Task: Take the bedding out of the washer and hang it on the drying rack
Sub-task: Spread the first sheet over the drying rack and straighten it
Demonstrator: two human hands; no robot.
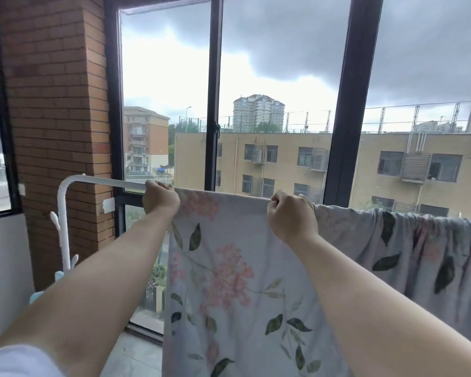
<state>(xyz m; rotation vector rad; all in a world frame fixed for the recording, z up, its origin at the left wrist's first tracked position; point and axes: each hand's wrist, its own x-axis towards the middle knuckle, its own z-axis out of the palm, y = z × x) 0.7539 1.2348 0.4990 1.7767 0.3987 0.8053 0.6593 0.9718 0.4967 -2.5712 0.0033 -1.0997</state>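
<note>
Floral bedding [237, 281] is draped over white drying rack [93, 182] rail by dark-framed window [215, 91], brick pillar [55, 104] at left; its top edge is gripped by left hand [160, 198] & right hand [291, 216], fingers curled round cloth; bldgs, grey sky seen outside.

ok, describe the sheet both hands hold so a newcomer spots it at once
Start at the dark-framed window; the white drying rack rail crosses it. The floral sheet hangs from that rail, gripped at its top edge by the left hand and right hand. Unlike the bunched, creased bedding to its right, it hangs flat, showing pink blossoms.
</note>
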